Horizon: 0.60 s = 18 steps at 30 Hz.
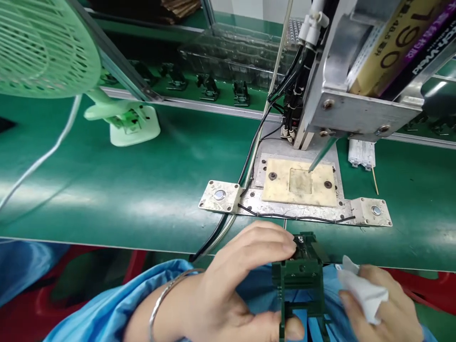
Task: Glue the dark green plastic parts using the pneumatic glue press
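My left hand (242,275) is closed around a dark green plastic frame part (302,273), with fingers over its top and the thumb at its lower side. The part hangs over the table's front edge, close to my body. Metal bits show near its top. To the right of it, my right hand (388,304) pinches a crumpled white wipe (364,290), apart from the part. Ahead of both hands is a bench press with a cream fixture plate (301,183), which has a shallow square recess. A greenish nozzle (322,154) points down toward that plate.
White button boxes flank the fixture, a left one (220,195) and a right one (374,211). Black cables (254,142) run over the table edge. A green fan (42,52) stands at left. Behind the rail sit several dark parts (208,88). A white block (361,153) lies at right.
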Tool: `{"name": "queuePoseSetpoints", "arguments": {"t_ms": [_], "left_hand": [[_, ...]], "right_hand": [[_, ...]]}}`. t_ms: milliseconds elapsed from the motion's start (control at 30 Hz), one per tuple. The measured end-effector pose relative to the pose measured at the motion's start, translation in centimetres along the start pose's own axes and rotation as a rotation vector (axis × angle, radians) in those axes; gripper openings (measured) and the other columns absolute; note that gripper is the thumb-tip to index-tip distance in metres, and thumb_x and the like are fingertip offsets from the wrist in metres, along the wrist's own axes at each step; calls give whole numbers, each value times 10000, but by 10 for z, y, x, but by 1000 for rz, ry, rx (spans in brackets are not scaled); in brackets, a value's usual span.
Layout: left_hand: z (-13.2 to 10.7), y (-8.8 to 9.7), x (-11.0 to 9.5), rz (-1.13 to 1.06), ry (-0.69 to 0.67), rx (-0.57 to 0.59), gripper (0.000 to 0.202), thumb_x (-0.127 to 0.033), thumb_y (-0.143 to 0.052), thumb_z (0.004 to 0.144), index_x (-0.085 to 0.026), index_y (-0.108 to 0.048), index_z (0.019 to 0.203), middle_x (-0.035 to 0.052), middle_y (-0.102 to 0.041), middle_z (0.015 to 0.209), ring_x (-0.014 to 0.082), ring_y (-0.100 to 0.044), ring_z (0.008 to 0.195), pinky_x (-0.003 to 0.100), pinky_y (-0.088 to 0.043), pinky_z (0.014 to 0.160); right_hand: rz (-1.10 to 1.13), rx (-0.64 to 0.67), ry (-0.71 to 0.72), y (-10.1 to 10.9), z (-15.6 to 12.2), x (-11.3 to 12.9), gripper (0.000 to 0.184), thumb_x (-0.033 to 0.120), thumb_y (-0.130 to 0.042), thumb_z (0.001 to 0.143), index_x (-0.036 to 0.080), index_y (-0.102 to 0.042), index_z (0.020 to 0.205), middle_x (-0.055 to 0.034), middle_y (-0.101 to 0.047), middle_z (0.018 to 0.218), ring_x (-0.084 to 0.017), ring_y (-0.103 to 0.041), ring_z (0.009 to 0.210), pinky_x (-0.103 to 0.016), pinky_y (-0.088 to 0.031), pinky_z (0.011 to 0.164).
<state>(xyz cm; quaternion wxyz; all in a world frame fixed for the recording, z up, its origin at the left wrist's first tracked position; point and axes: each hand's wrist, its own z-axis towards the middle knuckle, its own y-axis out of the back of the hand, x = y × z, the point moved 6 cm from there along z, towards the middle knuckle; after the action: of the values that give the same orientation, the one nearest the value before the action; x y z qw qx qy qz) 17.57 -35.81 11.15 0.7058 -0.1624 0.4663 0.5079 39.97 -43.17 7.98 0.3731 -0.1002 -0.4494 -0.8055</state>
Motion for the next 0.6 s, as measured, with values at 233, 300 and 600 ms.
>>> {"name": "queuePoseSetpoints", "arguments": {"t_ms": [233,300,600], "left_hand": [[6,-10,2,-46,13,12,748,-234,-857,692,-240,-465,1329,81,-631,1103,256,-611,1042,389,-522,969],[6,-11,3,-36,20,5,739,-219,-852,695,-234,-466,1325,78,-628,1094,252,-609,1045,383,-518,977],[8,40,29,383,294,-124,605,-329,-767,792,-291,-473,1319,69,-612,1235,248,-593,1142,343,-490,1009]], "right_hand": [[34,390,114,-27,33,48,460,218,-275,1045,194,-509,650,-18,-508,577,-154,-515,525,-292,-419,555],[-20,330,182,-35,38,53,436,170,-285,1026,192,-537,671,-30,-541,608,-168,-532,560,-313,-412,579],[-328,-330,-641,13,-31,-92,237,472,-755,753,278,-720,884,-92,-647,792,-303,-628,700,-418,-520,583]]}}
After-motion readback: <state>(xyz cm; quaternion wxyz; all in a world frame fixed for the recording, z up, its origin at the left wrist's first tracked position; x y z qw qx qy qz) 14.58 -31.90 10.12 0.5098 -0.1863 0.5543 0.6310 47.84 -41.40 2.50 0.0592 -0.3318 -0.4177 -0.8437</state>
